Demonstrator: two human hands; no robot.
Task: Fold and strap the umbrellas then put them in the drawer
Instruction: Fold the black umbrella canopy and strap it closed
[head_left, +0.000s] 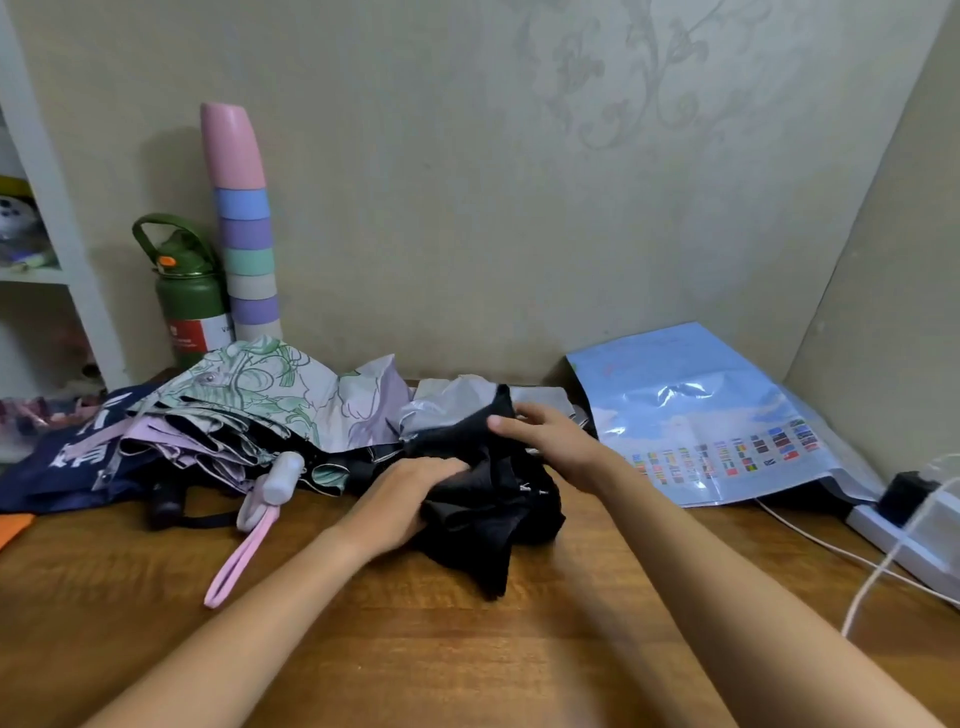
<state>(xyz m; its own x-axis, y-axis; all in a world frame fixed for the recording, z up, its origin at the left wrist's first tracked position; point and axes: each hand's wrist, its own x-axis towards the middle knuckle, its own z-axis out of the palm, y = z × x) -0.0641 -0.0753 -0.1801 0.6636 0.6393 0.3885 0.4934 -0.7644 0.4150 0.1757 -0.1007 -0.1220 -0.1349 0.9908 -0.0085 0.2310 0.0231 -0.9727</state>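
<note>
1. Wooden table (467, 649) fills the lower frame, both bare forearms reaching across it from the near edge.
2. Wall with faint floral pattern behind; white shelf unit (62, 249) at far left.
3. Light blue plastic bag (691, 395) printed with rows of small flags lies at the right rear of the table, against the corner.
4. Floral umbrella (249, 400), green and lilac print, collapsed but loose and unstrapped, lies left of centre; its white handle (283, 480) with pink wrist loop (239, 561) points toward the near edge.
5. Navy umbrella (57, 462) with white print sits under and left of the floral one, at the table's left edge.
6. Black umbrella (488, 514), silver lining showing at the far end, bunched up at table centre, just right of the floral one and touching it.
7. Stack of pastel cups (244, 234), upside down, leans against the wall at rear left; green bottle (187, 301) stands just beside it.
8. White power strip (904, 540) with black plug and white cables at the right edge.
9. Left hand (410, 499): fingers curled into the black fabric, gripping its left side.
10. Right hand (550, 441): on the far right of the black canopy, thumb pressed on the fabric, fingers bent round it, holding it.
</note>
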